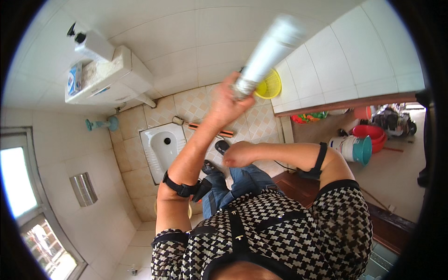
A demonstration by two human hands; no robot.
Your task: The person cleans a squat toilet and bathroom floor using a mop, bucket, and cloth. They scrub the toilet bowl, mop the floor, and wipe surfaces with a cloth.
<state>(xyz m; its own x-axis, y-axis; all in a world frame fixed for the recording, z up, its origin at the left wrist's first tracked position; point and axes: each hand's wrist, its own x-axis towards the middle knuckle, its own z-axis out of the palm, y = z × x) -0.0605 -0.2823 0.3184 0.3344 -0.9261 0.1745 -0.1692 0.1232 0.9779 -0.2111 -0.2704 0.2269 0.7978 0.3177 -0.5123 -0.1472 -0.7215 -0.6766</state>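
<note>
My left hand (232, 101) is raised in front of me, its fingers wrapped around the lower end of a silvery-white cylinder (267, 52). The cylinder is blurred and tilts up to the right, towards the tiled wall. Nearer my body, my right hand (241, 154) is loosely curled, and no object shows in it; its palm side is hidden. Below the hands are a white squat toilet (163, 147), an orange-and-black bar-shaped tool (210, 129) and a small brush head (177, 120) on the patterned floor.
A yellow plastic basket (271, 85) stands by the wall corner. On the left are a cistern (122, 75) holding a pump bottle (93, 45), and a metal paper holder (84, 189). Beyond the doorway sill are a bucket (344, 147) and a red basin (376, 138).
</note>
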